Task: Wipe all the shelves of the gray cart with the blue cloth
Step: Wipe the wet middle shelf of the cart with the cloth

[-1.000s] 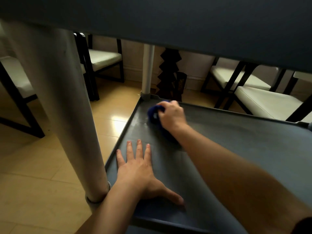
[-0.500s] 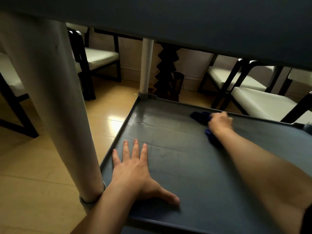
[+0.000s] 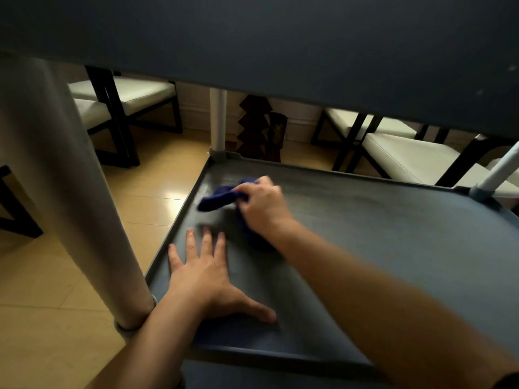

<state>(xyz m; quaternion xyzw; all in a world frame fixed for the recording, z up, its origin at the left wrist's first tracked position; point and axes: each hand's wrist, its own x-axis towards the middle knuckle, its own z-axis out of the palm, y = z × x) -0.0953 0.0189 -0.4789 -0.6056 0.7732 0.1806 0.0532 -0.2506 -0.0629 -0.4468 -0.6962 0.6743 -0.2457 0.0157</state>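
I look under the cart's upper shelf onto a lower gray shelf. My right hand grips the bunched blue cloth and presses it on the shelf near the far left corner. The cloth sticks out to the left of my fingers, and part of it is hidden under the hand. My left hand lies flat on the shelf near the front left edge, fingers spread, holding nothing.
A thick pale cart post rises at the near left, thinner posts stand at the far left corner and far right corner. Dark-framed chairs with white seats and a dark zigzag ornament stand on the tan tiled floor beyond.
My right hand swept the cloth from the far left corner to the right along the back edge, then back to the left. My left hand stayed planted on the shelf.
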